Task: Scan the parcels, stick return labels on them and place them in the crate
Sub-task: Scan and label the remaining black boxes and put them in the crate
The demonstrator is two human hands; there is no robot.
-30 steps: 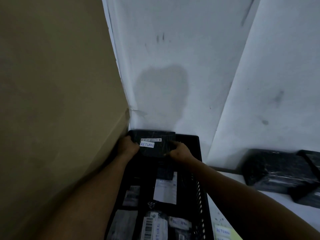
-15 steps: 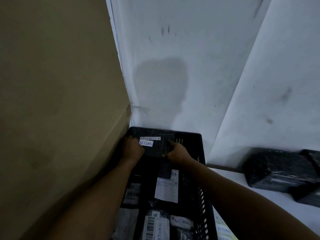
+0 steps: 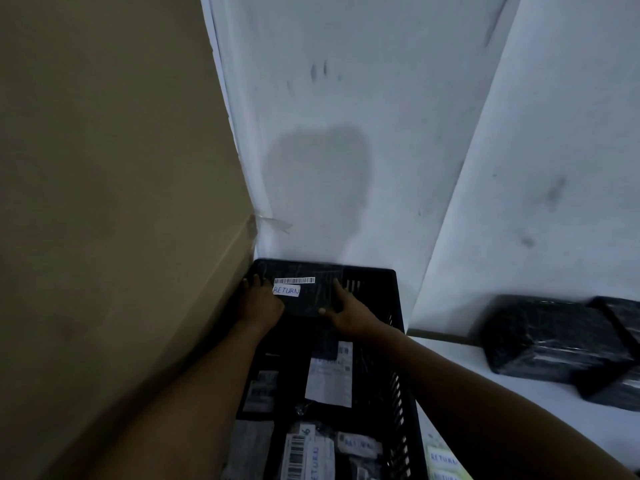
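Note:
A black wrapped parcel (image 3: 313, 299) lies at the far end of the black plastic crate (image 3: 398, 306). It carries a barcode strip (image 3: 294, 280) and a white RETURN label (image 3: 286, 291). My left hand (image 3: 259, 304) grips the parcel's left edge, against the crate's left wall. My right hand (image 3: 346, 311) rests on its right part with straight fingers, the thumb along the near edge. Several labelled parcels (image 3: 329, 382) fill the crate nearer to me.
A tall brown cardboard box (image 3: 121, 202) stands tight against the crate's left side. White walls close the corner behind. On the white table to the right lie black wrapped parcels (image 3: 540, 337). Yellowish RETURN stickers (image 3: 443, 459) lie beside the crate's near right.
Both hands have carried the parcel slightly lower and further into the crate's far end. My right fingers have straightened over it.

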